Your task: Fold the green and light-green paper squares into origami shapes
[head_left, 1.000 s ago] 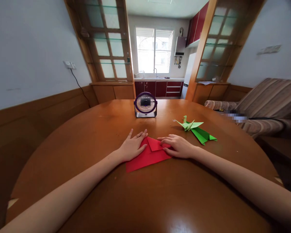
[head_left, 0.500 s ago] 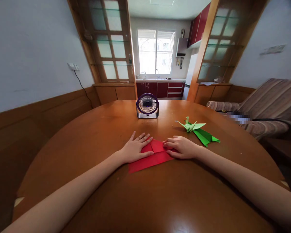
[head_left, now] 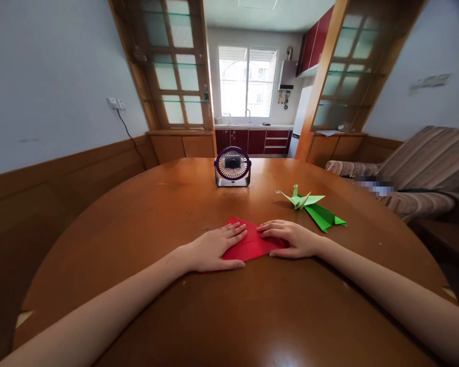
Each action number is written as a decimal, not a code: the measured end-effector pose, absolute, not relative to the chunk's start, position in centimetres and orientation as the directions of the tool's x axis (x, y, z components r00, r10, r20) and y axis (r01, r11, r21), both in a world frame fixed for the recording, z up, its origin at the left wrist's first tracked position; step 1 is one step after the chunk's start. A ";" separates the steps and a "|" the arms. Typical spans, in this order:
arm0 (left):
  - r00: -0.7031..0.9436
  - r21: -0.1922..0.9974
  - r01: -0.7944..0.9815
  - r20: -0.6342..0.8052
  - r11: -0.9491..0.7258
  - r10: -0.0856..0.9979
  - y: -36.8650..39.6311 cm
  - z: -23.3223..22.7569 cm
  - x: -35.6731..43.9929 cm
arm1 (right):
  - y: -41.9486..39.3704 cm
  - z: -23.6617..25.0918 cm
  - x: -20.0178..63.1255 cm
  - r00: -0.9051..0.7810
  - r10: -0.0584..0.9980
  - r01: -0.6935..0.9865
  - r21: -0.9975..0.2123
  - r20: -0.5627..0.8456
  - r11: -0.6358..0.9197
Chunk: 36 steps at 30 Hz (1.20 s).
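A folded sheet of red paper [head_left: 248, 245] lies flat on the wooden table, between my two hands. My left hand [head_left: 219, 248] rests open on the paper's left part, fingers stretched and thumb along the near edge. On the right part sits my right hand [head_left: 288, 238], its fingers loosely bent and apart, the fingertips touching the paper and the thumb at its near edge. Both palms hide the paper's side ends. Beyond my right hand stands a light green origami crane [head_left: 299, 200], beside a darker green folded paper piece [head_left: 322, 216].
A small purple desk fan [head_left: 233, 166] stands on the round-ended wooden table [head_left: 229, 316], straight ahead. To the right is a striped armchair [head_left: 424, 163]. A cable [head_left: 129, 133] hangs from a wall socket at the left.
Both hands have shifted slightly toward me. The left hand has moved down to the paper's near edge. The paper's upper flap and near strip now look like one flatter red surface.
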<state>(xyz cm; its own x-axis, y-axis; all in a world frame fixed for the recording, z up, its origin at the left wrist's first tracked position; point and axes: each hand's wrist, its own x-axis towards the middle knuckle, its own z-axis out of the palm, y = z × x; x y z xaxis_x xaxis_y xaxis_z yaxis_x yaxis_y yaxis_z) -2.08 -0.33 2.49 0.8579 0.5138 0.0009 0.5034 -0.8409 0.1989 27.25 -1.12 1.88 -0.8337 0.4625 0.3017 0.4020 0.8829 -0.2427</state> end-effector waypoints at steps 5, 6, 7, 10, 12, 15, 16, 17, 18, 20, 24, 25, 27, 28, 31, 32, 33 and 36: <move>0.880 0.194 0.456 0.042 -0.868 0.472 -0.3 2.9 -2.2 | -1.3 1.9 27.1 -0.825 0.463 0.402 -0.240 0.323 0.884; 0.886 0.170 0.446 0.057 -0.879 0.460 -0.3 3.0 -2.1 | -1.3 2.0 27.1 -0.823 0.464 0.407 -0.232 0.327 0.884; 0.890 0.137 0.439 0.069 -0.888 0.451 -0.5 3.1 -2.1 | -1.3 2.0 27.0 -0.822 0.463 0.410 -0.220 0.331 0.885; 0.900 0.011 0.431 0.067 -0.902 0.431 -1.1 3.3 -1.8 | -1.3 1.9 26.8 -0.829 0.446 0.416 -0.163 0.337 0.895; 0.908 -0.054 0.418 0.042 -0.907 0.416 -1.4 3.4 -1.6 | -1.3 1.9 26.7 -0.838 0.429 0.417 -0.111 0.337 0.902; 0.912 -0.100 0.409 0.039 -0.907 0.407 -1.3 3.3 -1.7 | -1.2 1.7 26.6 -0.850 0.397 0.413 -0.029 0.347 0.910; 0.908 -0.110 0.419 0.048 -0.901 0.416 -1.0 3.2 -1.8 | -1.2 1.7 26.6 -0.853 0.384 0.408 -0.005 0.353 0.913; 0.903 -0.121 0.430 0.056 -0.895 0.426 -0.8 3.1 -2.0 | -1.2 1.7 26.6 -0.856 0.372 0.403 0.012 0.358 0.915; 0.898 -0.130 0.440 0.063 -0.889 0.435 -0.5 3.1 -2.1 | -1.2 1.7 26.6 -0.859 0.364 0.398 0.022 0.360 0.917; 0.892 -0.144 0.452 0.083 -0.880 0.444 -0.1 3.0 -2.4 | -1.1 1.8 26.7 -0.864 0.354 0.387 0.021 0.359 0.922; 0.889 -0.166 0.457 0.110 -0.874 0.444 0.0 3.4 -2.5 | -1.2 2.1 27.0 -0.869 0.357 0.371 -0.027 0.342 0.928; 0.886 -0.167 0.463 0.115 -0.870 0.449 0.0 3.5 -2.5 | -1.2 2.2 27.0 -0.869 0.362 0.370 -0.040 0.338 0.928; 0.875 -0.146 0.483 0.121 -0.864 0.469 -0.1 3.7 -2.5 | -1.2 2.2 27.0 -0.864 0.374 0.374 -0.067 0.337 0.925; 0.867 -0.124 0.496 0.121 -0.860 0.483 0.0 3.8 -2.6 | -1.2 2.2 27.0 -0.859 0.383 0.379 -0.080 0.341 0.922; 0.854 -0.019 0.515 0.098 -0.857 0.511 0.2 4.0 -2.8 | -1.1 2.0 27.0 -0.839 0.404 0.388 -0.120 0.365 0.914; 0.852 0.021 0.516 0.089 -0.856 0.515 0.3 4.1 -2.9 | -1.0 1.9 27.0 -0.830 0.414 0.392 -0.137 0.373 0.910; 0.850 0.061 0.516 0.084 -0.855 0.519 0.5 4.3 -3.0 | -1.0 1.8 27.0 -0.819 0.430 0.400 -0.157 0.381 0.903; 0.840 0.163 0.522 0.076 -0.837 0.538 0.7 4.9 -3.6 | -0.8 1.5 27.0 -0.758 0.520 0.459 -0.244 0.395 0.854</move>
<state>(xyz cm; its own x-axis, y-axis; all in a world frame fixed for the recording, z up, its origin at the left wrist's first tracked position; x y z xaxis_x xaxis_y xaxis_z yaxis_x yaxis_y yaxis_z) -3.57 0.73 4.87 0.8395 0.5379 0.0763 0.5218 -0.8374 0.1627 27.03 -0.77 1.48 -0.7575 0.5197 0.3951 0.4588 0.8544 -0.2441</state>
